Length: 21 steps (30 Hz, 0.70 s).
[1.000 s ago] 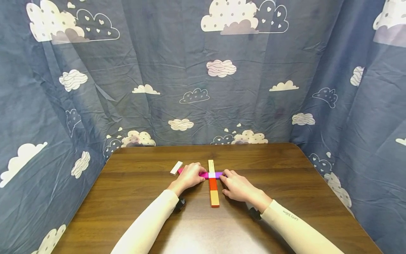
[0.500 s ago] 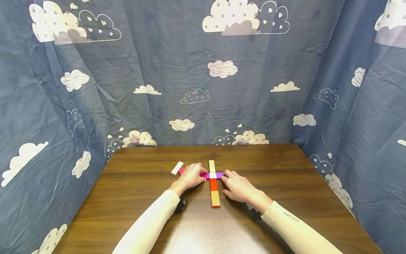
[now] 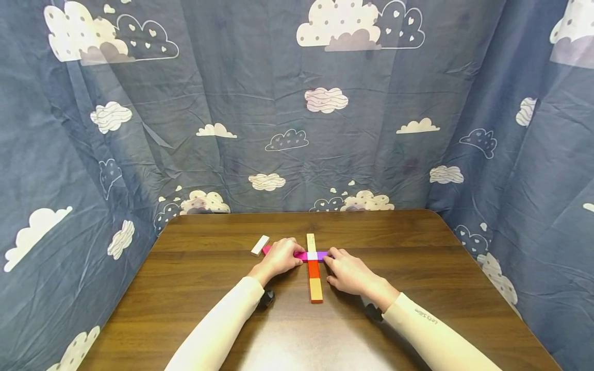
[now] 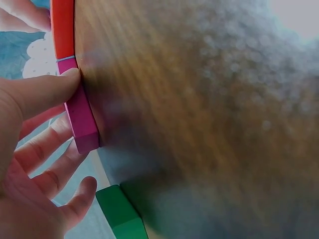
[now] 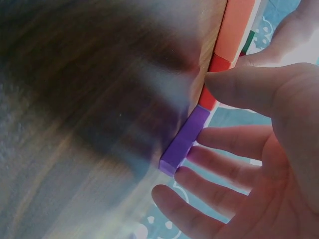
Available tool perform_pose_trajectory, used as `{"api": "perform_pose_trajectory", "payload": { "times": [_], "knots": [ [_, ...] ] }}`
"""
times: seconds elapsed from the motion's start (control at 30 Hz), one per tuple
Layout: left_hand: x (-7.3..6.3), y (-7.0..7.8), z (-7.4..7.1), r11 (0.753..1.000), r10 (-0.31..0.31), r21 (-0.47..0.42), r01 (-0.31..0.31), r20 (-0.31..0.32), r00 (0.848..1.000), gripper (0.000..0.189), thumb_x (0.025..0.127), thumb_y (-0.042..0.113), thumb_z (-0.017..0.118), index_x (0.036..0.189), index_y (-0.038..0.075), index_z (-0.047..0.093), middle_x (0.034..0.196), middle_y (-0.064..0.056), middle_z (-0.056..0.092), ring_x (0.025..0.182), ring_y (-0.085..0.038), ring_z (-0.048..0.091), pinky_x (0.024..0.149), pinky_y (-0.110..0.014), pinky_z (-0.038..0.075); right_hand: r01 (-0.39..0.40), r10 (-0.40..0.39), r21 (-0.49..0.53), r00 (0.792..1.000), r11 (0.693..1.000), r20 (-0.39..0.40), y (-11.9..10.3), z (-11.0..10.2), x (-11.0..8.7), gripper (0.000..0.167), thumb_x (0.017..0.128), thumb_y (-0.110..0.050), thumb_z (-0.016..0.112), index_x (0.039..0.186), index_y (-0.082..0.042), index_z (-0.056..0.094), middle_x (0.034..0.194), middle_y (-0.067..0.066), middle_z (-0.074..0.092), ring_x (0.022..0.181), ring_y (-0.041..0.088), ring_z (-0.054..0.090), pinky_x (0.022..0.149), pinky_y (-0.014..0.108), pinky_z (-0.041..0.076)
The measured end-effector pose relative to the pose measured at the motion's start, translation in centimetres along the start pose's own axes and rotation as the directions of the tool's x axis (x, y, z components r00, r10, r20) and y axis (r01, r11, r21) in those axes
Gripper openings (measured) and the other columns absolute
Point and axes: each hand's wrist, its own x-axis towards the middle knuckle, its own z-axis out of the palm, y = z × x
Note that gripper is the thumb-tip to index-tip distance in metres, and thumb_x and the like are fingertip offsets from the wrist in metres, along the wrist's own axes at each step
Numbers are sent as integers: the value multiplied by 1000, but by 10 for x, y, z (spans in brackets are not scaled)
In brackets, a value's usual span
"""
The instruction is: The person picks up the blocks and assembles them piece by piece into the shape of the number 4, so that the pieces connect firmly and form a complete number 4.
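Note:
In the head view, flat blocks form a cross on the table: a white block (image 3: 312, 256) in the middle, a pale yellow block (image 3: 311, 241) beyond it, a red block (image 3: 313, 269) and a light orange block (image 3: 316, 290) on the near side. To the left, my left hand (image 3: 280, 257) pinches a magenta block (image 4: 82, 117) between thumb and fingers. My right hand (image 3: 349, 271) has its fingertips against a purple block (image 5: 183, 139) on the right. Its thumb stands apart from that block. A green block (image 4: 119, 213) lies below the left hand's little finger in the left wrist view.
A loose white block (image 3: 260, 246) lies left of the left hand. Beside it a pink block (image 3: 266, 250) is partly hidden by that hand. The wooden table (image 3: 394, 232) ends at a blue cloud-print curtain (image 3: 241, 103) behind and at the sides.
Both hands keep their places at the magenta and purple blocks. The whole head view shifts very slightly; the blocks show no clear movement.

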Motion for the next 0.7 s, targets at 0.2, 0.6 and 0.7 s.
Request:
{"api": "perform_pose_trajectory", "payload": {
  "times": [0.2,0.6,0.7],
  "knots": [
    [0,0,1,1000,-4,-6,4,1,1000,24,83,21,82,106,15,80,92,0,67,82,-15,56,73,-34,48,-1,1,-5,1000,1000,5,0,0,0,43,82,-27,81,116,-3,68,108,9,55,100,28,58,77,45,56],
    [2,0,3,1000,-4,-1,4,4,1000,25,84,22,82,107,15,80,93,0,66,83,-15,57,74,-33,48,-2,2,-14,1000,1000,7,0,1,-1,45,81,-27,81,117,-3,67,107,9,55,99,28,59,77,45,56],
    [1,0,2,1000,-5,-11,5,1,1000,25,84,21,82,108,14,80,94,0,66,85,-16,58,75,-34,49,-8,8,-14,1000,1000,19,-1,0,0,46,82,-27,80,118,-2,67,108,10,55,100,28,59,78,45,56]
  ]
}}
